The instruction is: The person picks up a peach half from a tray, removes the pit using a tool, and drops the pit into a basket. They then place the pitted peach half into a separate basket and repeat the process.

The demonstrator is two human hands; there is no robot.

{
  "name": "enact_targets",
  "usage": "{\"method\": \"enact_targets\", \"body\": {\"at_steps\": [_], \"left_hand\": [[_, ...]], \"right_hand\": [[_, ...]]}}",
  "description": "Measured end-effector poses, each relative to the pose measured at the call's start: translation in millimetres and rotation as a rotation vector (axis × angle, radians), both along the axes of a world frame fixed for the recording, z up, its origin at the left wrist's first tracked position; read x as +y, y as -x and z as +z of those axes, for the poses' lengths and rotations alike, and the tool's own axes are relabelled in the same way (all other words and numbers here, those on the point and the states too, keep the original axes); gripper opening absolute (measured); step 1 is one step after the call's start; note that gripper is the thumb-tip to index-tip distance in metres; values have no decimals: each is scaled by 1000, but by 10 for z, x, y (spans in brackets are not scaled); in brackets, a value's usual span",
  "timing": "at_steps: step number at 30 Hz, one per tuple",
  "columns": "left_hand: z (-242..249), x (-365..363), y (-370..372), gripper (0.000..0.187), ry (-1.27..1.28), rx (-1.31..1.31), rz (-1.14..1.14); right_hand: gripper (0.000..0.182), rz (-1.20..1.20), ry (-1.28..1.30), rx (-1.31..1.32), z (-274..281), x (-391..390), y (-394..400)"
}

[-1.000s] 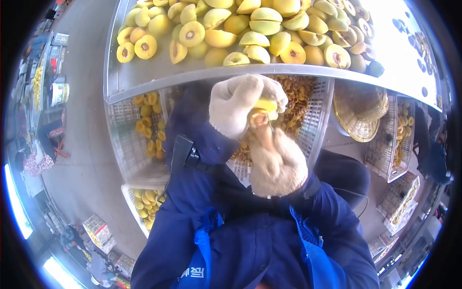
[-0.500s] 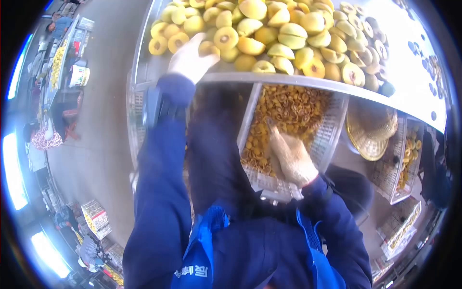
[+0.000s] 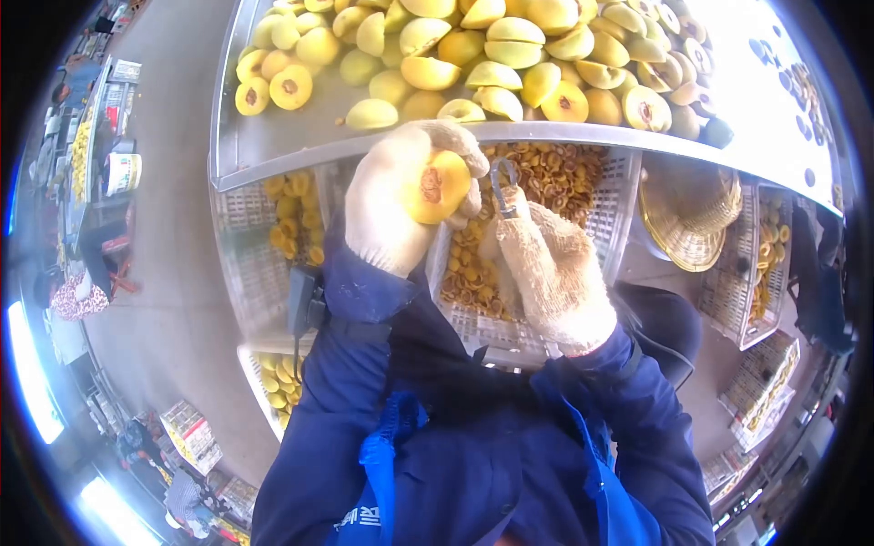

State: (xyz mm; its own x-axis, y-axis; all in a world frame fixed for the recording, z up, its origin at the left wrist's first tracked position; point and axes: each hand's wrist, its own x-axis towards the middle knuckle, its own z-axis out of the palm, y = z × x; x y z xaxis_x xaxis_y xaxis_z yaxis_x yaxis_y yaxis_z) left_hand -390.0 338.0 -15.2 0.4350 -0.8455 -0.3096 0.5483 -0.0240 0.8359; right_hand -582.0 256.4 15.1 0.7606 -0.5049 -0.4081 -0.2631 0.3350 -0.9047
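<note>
In the head view my gloved left hand (image 3: 387, 196) is closed around a yellow peach half (image 3: 442, 187), its cut face with the brown pit turned toward my right. Close by, my gloved right hand (image 3: 560, 282) grips a small curved metal pitting hook (image 3: 496, 177), whose handle is hidden in my fingers. The hook's tip is near the peach half but apart from it. Both hands are just in front of the metal tray's rim (image 3: 583, 134). On the tray lies a pile of peach halves (image 3: 514, 41).
Below my hands stands a plastic crate (image 3: 619, 196) holding brown pits and trimmings (image 3: 551, 173). Left of it is a crate with yellow halves (image 3: 296, 218). A straw hat (image 3: 692, 214) sits at right, beside another crate (image 3: 728, 305). Other people work at far left.
My left hand has come back from the pile and now holds a peach half. My right hand has risen from over the crate, bringing the hook up beside it.
</note>
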Motion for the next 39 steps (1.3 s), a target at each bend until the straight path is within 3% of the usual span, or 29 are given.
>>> {"method": "enact_targets", "body": {"at_steps": [6, 9, 14, 20, 25, 27, 30, 32, 34, 36, 38, 39], "left_hand": [[-151, -100, 152, 50, 52, -77, 82], [-219, -123, 200, 53, 109, 213, 104], [-279, -188, 330, 52, 47, 173, 223], [-273, -184, 356, 46, 32, 271, 254], [-312, -138, 382, 47, 15, 249, 268], [-332, -137, 411, 47, 19, 173, 268], [-387, -144, 406, 46, 146, 299, 252], [-339, -151, 439, 46, 116, 226, 262], [-331, -155, 444, 45, 102, 160, 262], [-358, -126, 419, 44, 97, 101, 251], [-327, -123, 380, 44, 59, 23, 204], [-296, -129, 360, 43, 42, -17, 180]], "right_hand": [[29, 40, 335, 106, -80, 114, -117], [30, 11, 425, 78, -250, 157, -151], [25, 46, 870, -69, -490, 181, -164], [24, 60, 631, 41, -450, 145, -193], [23, 159, 798, -1, -497, 119, -169], [35, 157, 630, 57, -510, 138, -153], [59, 156, 764, -148, -588, 148, -127], [65, 151, 579, -111, -577, 193, -104], [59, 154, 616, -104, -569, 189, -104], [45, 166, 871, -125, -544, 149, -127], [26, 96, 467, 62, -433, 138, -180], [26, 59, 266, 152, -395, 144, -207]]}}
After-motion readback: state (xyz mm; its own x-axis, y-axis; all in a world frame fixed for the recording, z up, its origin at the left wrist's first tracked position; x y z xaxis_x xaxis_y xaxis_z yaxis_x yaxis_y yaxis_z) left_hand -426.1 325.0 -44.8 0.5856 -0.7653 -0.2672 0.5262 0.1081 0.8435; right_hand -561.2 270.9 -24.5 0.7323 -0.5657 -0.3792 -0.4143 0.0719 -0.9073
